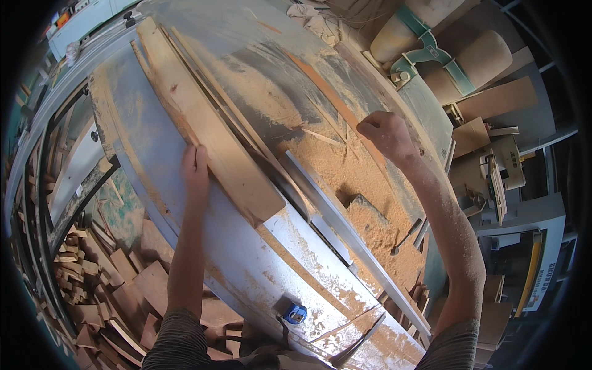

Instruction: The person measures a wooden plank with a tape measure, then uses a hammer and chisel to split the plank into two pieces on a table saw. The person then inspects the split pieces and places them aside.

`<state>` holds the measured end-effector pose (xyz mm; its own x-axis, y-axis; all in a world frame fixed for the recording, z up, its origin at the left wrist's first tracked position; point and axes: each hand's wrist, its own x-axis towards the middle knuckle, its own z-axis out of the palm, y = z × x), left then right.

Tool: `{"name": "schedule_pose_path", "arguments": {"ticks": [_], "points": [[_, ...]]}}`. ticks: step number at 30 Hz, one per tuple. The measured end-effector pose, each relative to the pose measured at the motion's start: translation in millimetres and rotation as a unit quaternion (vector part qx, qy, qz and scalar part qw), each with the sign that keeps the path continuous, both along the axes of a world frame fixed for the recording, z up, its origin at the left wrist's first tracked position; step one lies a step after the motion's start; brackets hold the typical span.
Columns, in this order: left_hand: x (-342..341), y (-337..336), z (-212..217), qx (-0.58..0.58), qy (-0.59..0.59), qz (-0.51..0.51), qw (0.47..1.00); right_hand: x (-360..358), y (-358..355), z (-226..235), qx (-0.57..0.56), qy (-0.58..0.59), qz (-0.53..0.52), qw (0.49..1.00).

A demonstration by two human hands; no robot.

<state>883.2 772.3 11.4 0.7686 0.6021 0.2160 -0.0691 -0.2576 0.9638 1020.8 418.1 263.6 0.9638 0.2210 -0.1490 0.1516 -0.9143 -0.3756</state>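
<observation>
On the grey, sawdust-dusted metal counter [237,246], the left hand [196,171] touched the long pale wooden board [208,114], its grip unclear, while the right hand [390,137] pinched a thin reddish-brown wooden strip [327,92] that probably needed light, level handling.

Offcuts [153,287] lie heaped — rightward, a blue tape measure [296,314].

Wooden board [206,120] — smooth-faced, rough-edged, shiny metal tabletop [227,237], powdery sawdust [314,166]
</observation>
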Motion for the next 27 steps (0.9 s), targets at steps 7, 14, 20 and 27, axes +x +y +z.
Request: {"name": "schedule_pose_path", "arguments": {"ticks": [7,14,20,27], "points": [[-9.6,3.7,-5.3,0.15,-0.01,0.08,0.985,78.5,107.1,-63.2,-0.058,0.01,0.107,0.993],[-11.3,10.3,-7.6,0.121,0.01,0.075,0.99,118.7,211.9,-114.5,-0.027,0.116,0.192,0.974],[-9.8,11.8,-1.9,0.121,0.0,0.063,0.991,113.4,275.1,-161.8,-0.132,0.134,0.222,0.957],[-7.6,10.6,4.8,0.1,-0.004,0.07,0.993,134.1,293.7,-211.8,-0.368,-0.063,0.527,0.764]]}}
